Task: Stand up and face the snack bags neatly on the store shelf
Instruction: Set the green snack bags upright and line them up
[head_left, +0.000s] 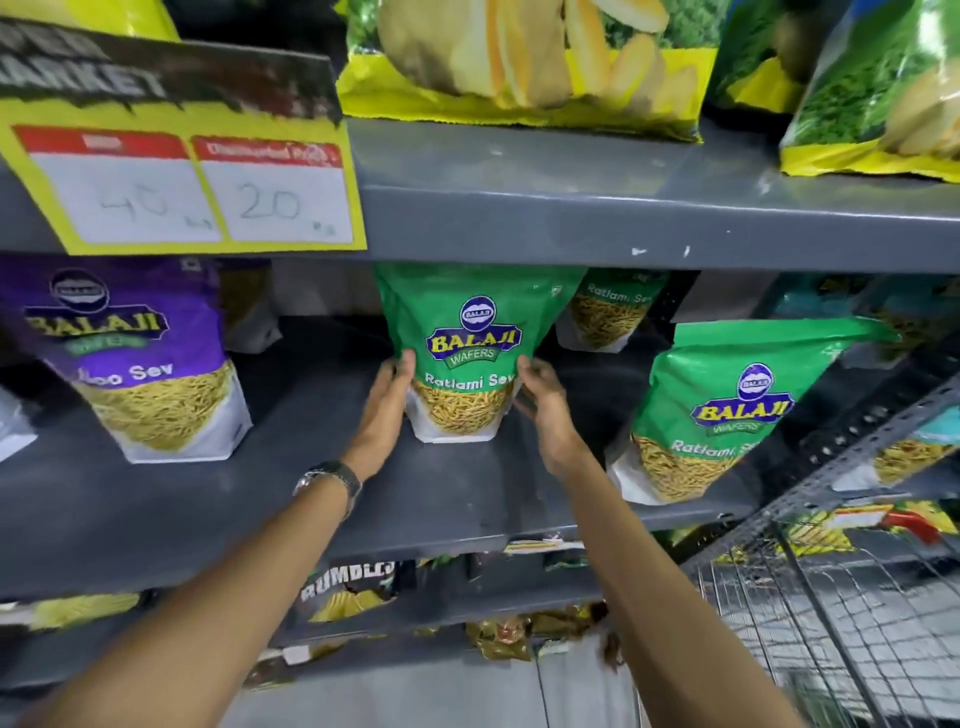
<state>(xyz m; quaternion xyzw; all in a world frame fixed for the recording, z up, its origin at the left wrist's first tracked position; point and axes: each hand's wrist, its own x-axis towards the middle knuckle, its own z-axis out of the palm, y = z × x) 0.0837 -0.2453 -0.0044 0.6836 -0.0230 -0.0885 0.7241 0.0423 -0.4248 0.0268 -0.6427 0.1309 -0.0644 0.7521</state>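
Observation:
A green Ratlami Sev bag (470, 332) stands upright in the middle of the grey shelf (441, 499), label facing me. My left hand (387, 402) presses on its left side and my right hand (545, 410) on its right side, so both hold the bag. Another green Ratlami Sev bag (722, 410) stands to the right, leaning slightly. A third green bag (610, 312) sits further back behind the held one. A purple Aloo Sev bag (140, 358) stands upright at the left.
The shelf above (623, 218) carries large yellow-green chip bags (524, 62) and a yellow price sign (182, 176) hanging over its edge. Lower shelves hold more snack packs (353, 587). A wire basket (831, 613) stands at the lower right beside a perforated metal upright (852, 441).

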